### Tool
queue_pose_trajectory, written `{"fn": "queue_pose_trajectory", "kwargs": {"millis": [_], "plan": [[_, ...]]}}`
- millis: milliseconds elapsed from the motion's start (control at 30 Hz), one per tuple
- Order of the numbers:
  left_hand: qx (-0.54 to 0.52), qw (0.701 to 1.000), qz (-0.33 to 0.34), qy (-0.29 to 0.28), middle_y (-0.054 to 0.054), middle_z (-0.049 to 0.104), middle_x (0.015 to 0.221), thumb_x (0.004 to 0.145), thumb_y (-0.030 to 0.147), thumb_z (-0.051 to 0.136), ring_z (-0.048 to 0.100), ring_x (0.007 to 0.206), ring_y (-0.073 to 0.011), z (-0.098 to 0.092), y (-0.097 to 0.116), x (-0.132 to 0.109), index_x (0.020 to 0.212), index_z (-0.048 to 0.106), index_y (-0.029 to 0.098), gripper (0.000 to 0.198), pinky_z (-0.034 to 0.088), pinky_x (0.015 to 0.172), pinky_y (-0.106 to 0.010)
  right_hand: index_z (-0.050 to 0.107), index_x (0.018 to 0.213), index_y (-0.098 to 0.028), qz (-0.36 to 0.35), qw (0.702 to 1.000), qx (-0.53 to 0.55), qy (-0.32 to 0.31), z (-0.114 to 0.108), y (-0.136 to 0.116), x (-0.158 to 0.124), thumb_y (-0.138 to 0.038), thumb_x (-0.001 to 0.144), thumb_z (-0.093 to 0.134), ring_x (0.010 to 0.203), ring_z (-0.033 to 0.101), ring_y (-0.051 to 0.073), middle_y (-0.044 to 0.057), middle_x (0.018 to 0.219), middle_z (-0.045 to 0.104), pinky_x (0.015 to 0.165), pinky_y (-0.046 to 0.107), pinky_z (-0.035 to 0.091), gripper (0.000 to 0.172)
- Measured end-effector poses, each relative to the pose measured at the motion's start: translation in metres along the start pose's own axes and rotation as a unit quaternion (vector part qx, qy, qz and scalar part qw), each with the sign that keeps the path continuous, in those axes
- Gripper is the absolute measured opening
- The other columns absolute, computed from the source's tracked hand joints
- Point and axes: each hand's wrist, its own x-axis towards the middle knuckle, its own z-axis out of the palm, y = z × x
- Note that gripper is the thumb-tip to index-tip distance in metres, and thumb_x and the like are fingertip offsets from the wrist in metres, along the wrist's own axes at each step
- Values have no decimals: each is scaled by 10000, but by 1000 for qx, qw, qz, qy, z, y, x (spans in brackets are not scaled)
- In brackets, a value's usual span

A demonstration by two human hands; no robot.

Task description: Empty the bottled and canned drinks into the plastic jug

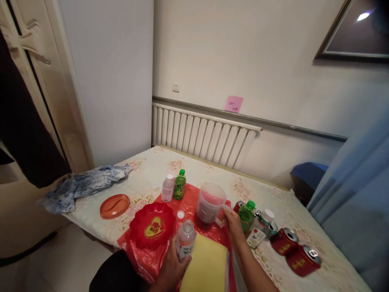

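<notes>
My left hand (174, 261) is wrapped round an uncapped clear bottle (186, 239) with a printed label, held upright near the table's front. My right hand (230, 219) grips the handle of a translucent plastic measuring jug (210, 202), which stands or hovers over a red plastic sheet (190, 194); I cannot tell which. Something dark shows through the jug's lower part. Between the two hands lies a white cap (180, 215) on the red sheet. A yellow pad or folder (206, 263) is below the jug. Left of the bottle sits a red scalloped plate (142, 219).
Behind the plate stand a white-capped bottle (167, 188) and a green bottle (180, 185). An orange lid (114, 206) and blue patterned cloth (91, 184) are at left. At right are another green bottle (246, 215), a labelled clear bottle (259, 230) and several cans (303, 260).
</notes>
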Motion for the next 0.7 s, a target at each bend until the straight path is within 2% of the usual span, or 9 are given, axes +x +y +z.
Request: {"fn": "queue_pose_trajectory", "kwargs": {"millis": [167,267,400,533,700], "plan": [[-3,1000,-15,5,-141,572,1321,688,293,615,539,1243,-290,-3,3,-3,1346,401,143,708,423,1052,-390,461,582,-219,-6,998,24,53,14,-10,1,-615,674,645,425,371,98,-91,453,408,459,243,331,446],[-17,1000,-11,0,-124,584,1306,675,264,620,537,1244,-287,-6,6,-4,1341,423,164,702,420,1056,-390,442,561,-222,-20,997,21,66,15,-22,2,-601,670,660,428,359,94,-97,445,389,470,246,332,450],[-27,1000,0,-2,-105,583,1296,679,243,616,539,1232,-270,-7,6,-3,1362,406,181,717,409,1066,-401,425,529,-225,-36,997,0,70,5,-48,-2,-597,659,683,426,362,95,-95,427,388,475,249,335,471],[-30,1000,0,-1,-106,571,1303,678,248,623,537,1226,-262,-4,2,-1,1358,398,173,720,401,1070,-405,454,523,-217,-47,996,-65,44,-9,-84,-14,-590,685,671,419,386,99,-74,415,437,468,246,320,461],[-48,999,16,-13,-114,584,1263,673,235,625,580,1162,-240,-3,-3,3,1326,388,156,700,444,1020,-383,508,533,-201,-37,991,-123,24,-26,-113,-32,-585,668,683,390,362,94,-63,393,449,436,236,272,443]]}}
